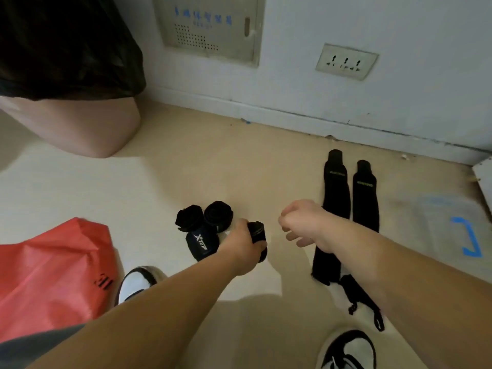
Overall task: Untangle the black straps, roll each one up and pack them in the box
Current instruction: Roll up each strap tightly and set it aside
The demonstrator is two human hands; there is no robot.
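A: What is closest?
B: Two black-and-white shoes (348, 350) on the pale floor (186, 169), with a red bag (53, 267) lying by the left one.

A: And the hands?
B: The left hand (242, 243) is stretched out low over the floor. Its fingers (259, 245) are clamped round a rolled strap (257, 233), which stands roughly upright in the grip. The right hand (300, 225) hangs in the air just beside it, apart from the roll. Its fingers are curled in together and I see nothing in them.

A: Where are the other straps?
B: Three more rolls (218, 213) sit in a tight cluster on the floor, touching the left hand's far side; one bears a white logo. Two flat straps (365, 198) lie side by side under and past the right forearm, running towards the wall.

A: Beyond those?
B: Blue tape (468, 238) marks the floor at right. A bin (72, 123) lined with a black bag stands far left, and a socket (346, 62) sits in the wall.
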